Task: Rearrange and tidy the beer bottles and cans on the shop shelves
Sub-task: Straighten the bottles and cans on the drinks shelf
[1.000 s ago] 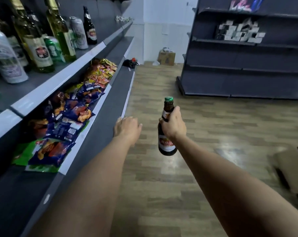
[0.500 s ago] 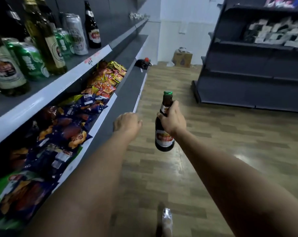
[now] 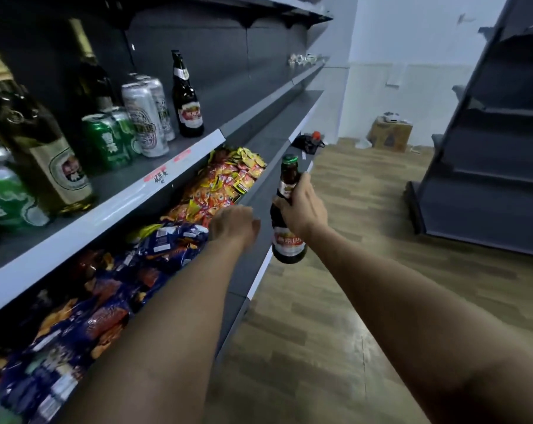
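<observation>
My right hand (image 3: 300,206) grips a dark brown beer bottle (image 3: 288,237) with a green cap and red label, upright in the air beside the shelf unit. My left hand (image 3: 233,223) hangs just left of it with loosely curled fingers, holding nothing, over the snack shelf's front edge. On the upper shelf (image 3: 112,209) stand a matching brown bottle (image 3: 185,99), silver cans (image 3: 144,123), green cans (image 3: 106,139) and a tall green bottle (image 3: 45,148).
Snack packets (image 3: 219,182) fill the shelf below the drinks. Bare grey shelving runs on to the far wall. Another dark shelf unit (image 3: 488,148) stands across the wooden-floored aisle. A cardboard box (image 3: 389,136) and a dark item (image 3: 308,143) lie at the far end.
The view has swung left and closer to the shelves. Both hands have risen a little, and the bottle is nearer the shelf unit.
</observation>
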Motion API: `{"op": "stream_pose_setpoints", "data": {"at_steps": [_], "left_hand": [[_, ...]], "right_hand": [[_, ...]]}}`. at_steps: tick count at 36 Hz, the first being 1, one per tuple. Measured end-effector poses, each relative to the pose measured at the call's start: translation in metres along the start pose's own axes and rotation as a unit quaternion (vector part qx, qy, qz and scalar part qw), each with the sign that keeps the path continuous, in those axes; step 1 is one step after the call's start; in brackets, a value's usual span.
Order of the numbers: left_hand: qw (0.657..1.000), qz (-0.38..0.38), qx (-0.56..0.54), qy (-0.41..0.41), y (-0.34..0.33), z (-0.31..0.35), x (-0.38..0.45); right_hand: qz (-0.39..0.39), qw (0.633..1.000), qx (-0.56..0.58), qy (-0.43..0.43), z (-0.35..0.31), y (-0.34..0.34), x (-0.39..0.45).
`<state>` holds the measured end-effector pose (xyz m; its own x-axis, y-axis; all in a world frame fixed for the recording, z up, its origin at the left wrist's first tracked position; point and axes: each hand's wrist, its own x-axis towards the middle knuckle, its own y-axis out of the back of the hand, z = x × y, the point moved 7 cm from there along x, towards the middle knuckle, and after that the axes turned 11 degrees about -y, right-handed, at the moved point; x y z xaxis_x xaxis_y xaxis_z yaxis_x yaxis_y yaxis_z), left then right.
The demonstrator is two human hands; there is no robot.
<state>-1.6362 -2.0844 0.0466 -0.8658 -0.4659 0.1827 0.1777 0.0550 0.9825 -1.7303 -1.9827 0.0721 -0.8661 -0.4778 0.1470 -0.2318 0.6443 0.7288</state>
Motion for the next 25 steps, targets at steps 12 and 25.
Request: {"op": "stream_pose_setpoints", "data": {"at_steps": [12, 25], "left_hand": [[0.989, 0.136, 0.0, 0.059, 0.022, -0.082, 0.119], [0.924, 0.351, 0.065, 0.137, 0.071, -0.185, 0.168]], "right_hand": [[0.056, 0.992, 0.094, 0.059, -0.064, -0.032, 0.145], [0.037, 0.973, 0.166, 0.156, -0.199, -0.078, 0.246]]}}
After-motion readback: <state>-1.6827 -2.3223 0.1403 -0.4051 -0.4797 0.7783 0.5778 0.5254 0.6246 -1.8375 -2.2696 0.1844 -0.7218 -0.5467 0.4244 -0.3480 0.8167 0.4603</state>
